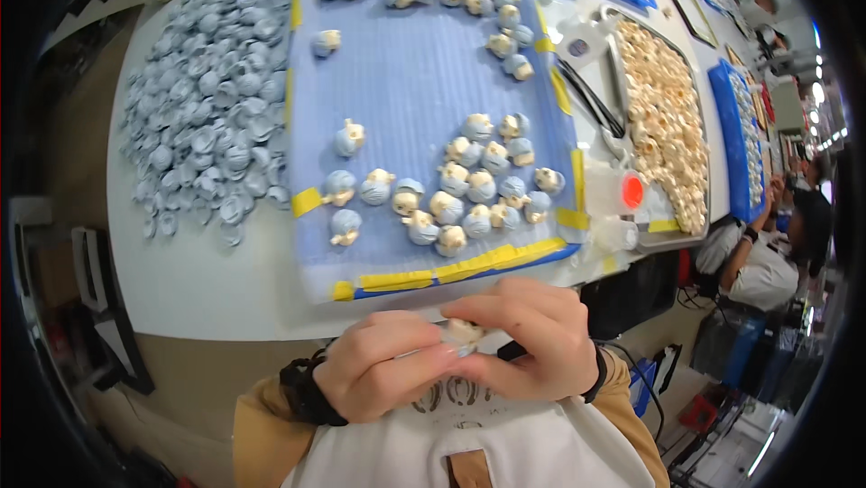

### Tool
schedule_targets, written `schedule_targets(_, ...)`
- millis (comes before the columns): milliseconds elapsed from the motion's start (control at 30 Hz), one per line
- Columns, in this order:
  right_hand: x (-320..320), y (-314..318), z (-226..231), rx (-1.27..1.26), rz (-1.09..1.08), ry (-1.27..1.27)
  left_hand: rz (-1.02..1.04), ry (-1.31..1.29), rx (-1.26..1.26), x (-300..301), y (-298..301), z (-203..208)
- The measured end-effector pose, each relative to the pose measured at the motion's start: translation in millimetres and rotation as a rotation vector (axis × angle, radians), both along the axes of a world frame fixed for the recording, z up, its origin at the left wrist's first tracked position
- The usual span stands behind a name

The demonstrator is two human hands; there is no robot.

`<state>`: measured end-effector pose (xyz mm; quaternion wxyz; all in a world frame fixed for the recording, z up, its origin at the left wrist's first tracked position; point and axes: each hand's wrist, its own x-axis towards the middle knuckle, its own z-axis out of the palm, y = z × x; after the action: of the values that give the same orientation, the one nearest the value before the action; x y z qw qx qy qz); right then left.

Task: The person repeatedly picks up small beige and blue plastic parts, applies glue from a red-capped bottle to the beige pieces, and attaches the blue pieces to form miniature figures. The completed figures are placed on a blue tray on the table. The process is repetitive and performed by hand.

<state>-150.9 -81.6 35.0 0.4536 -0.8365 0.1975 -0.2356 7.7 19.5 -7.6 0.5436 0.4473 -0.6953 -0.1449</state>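
Note:
Close to my chest, just off the table's front edge, both hands pinch one small cream-and-blue doll's head piece. My left hand grips its left side with fingers curled. From the other side my right hand closes thumb and fingers on it. Much of the piece is covered by fingertips. Beyond my hands lies a blue tray with a pale blue lining taped in yellow. Several similar cream-and-blue head pieces rest in it, grouped at front right, front left and along the far edge.
A heap of light blue cup-shaped shells covers the table's left. To the right stand a metal tray of cream pieces, black-handled tweezers and a red-capped container. Another person sits farther right.

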Motion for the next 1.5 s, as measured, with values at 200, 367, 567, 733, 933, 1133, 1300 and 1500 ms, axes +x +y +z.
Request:
schedule_targets(200, -24, -17, -3, -0.368, -0.403, 0.248, 0.440, -0.075, 0.367, 48, 45, 31)
schedule_targets(367, -9, -23, -22, -0.495, -0.383, 0.457, 0.886, -0.378, 0.770, 102, 81, 16)
schedule_targets(567, -20, -11, -15, -0.424, -0.398, 0.365, 0.972, -0.452, 0.881, 163, 94, 15)
schedule_targets(733, -19, -11, -23, -0.399, -0.379, 0.296, 0.797, -0.566, 0.956, 189, 74, 1)
schedule_targets(933, -24, -12, -25, -0.358, -0.397, 0.221, 0.698, -0.624, 0.848, 201, 48, -1)
schedule_targets(1133, -25, -6, -24, -0.352, -0.412, 0.179, 0.694, -0.689, 0.921, 208, 48, 13)
schedule_targets(1300, -15, 0, -27, -0.327, -0.331, 0.094, 0.673, -0.753, 0.881, 218, 47, 3)
schedule_targets(1500, -16, 0, -30, -0.314, -0.301, 0.067, 0.574, -0.660, 0.907, 220, 47, -3)
